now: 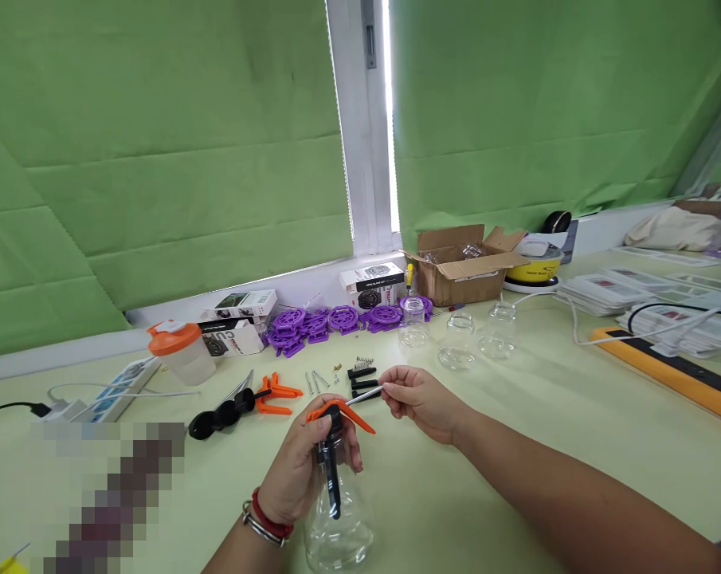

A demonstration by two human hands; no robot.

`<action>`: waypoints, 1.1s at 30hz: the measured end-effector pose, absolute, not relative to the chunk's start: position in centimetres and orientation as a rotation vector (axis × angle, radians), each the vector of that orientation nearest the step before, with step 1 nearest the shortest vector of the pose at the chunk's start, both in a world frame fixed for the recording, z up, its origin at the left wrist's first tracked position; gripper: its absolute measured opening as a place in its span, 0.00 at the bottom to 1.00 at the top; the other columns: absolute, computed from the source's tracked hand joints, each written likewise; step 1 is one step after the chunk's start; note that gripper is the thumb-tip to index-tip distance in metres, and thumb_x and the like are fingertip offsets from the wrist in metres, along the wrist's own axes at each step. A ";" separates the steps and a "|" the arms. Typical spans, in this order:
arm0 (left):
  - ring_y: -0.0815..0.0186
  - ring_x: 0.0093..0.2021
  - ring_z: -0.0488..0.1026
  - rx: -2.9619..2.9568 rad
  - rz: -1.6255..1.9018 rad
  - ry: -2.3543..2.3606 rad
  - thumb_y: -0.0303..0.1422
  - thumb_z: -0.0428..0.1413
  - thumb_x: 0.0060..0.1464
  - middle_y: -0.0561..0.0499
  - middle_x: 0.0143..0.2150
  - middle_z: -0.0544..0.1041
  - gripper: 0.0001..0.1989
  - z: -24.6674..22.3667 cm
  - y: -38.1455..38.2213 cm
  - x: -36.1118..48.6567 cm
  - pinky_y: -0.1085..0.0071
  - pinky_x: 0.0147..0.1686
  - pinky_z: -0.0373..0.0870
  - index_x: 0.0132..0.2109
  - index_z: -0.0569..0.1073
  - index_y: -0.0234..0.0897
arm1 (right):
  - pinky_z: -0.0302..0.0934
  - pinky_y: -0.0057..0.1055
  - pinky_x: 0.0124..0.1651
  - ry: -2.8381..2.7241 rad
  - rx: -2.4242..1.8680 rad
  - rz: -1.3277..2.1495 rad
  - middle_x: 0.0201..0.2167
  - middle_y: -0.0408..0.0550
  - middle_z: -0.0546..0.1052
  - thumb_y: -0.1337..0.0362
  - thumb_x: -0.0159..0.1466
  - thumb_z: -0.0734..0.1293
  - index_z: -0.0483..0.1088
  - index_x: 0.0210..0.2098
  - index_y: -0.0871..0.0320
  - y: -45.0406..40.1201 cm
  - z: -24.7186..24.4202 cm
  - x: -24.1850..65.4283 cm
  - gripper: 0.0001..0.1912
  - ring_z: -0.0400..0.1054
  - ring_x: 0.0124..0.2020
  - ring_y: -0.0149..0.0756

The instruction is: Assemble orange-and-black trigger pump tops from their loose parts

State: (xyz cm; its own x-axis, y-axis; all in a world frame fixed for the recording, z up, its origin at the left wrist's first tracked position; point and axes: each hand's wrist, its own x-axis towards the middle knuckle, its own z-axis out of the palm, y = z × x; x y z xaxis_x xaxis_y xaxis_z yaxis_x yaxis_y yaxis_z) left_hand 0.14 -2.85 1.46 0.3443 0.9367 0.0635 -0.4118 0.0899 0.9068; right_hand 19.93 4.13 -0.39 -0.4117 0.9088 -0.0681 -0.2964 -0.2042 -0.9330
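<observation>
Head view: over the desk [432,518], a clear flared bottle [343,536] with black spray top [332,462] and orange lever [358,418] has its neck wrapped by the left hand [297,456], while the right hand [423,400] pinches a metal rod [367,394].

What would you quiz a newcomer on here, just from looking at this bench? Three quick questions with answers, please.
1. True or false: the cardboard box stands open.
2. What colour is the lever on top of the held bottle?
A) purple
B) orange
C) green
3. Fill in: the metal rod is held by the person's ____ hand.

Key:
1. True; its flaps are spread.
2. B, orange.
3. Right; the right hand pinches one end of it.
</observation>
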 end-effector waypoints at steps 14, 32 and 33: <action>0.60 0.25 0.74 0.930 1.104 0.648 0.36 0.47 0.56 0.48 0.29 0.74 0.10 0.8 -2.3 -0.3 0.64 0.27 0.69 0.43 0.65 0.37 | 0.49 0.24 0.19 -1.074 -0.884 1.858 0.20 0.42 0.70 0.53 0.55 0.68 0.66 0.28 0.61 4.8 -0.8 19.6 0.16 0.57 0.16 0.23; 0.60 0.25 0.74 0.919 1.105 0.660 0.36 0.49 0.55 0.48 0.29 0.74 0.10 1.0 -2.3 -0.2 0.64 0.28 0.69 0.43 0.66 0.36 | 0.56 0.24 0.26 -1.100 -0.774 1.831 0.22 0.41 0.71 0.62 0.47 0.75 0.67 0.30 0.61 4.8 -0.8 20.0 0.16 0.62 0.21 0.24; 0.60 0.25 0.74 0.911 1.109 0.665 0.36 0.49 0.55 0.48 0.29 0.74 0.10 1.1 -2.3 -0.2 0.64 0.28 0.69 0.43 0.66 0.36 | 0.56 0.25 0.26 -1.096 -0.790 1.814 0.23 0.42 0.71 0.61 0.46 0.75 0.68 0.30 0.61 4.8 -0.7 20.0 0.17 0.62 0.21 0.24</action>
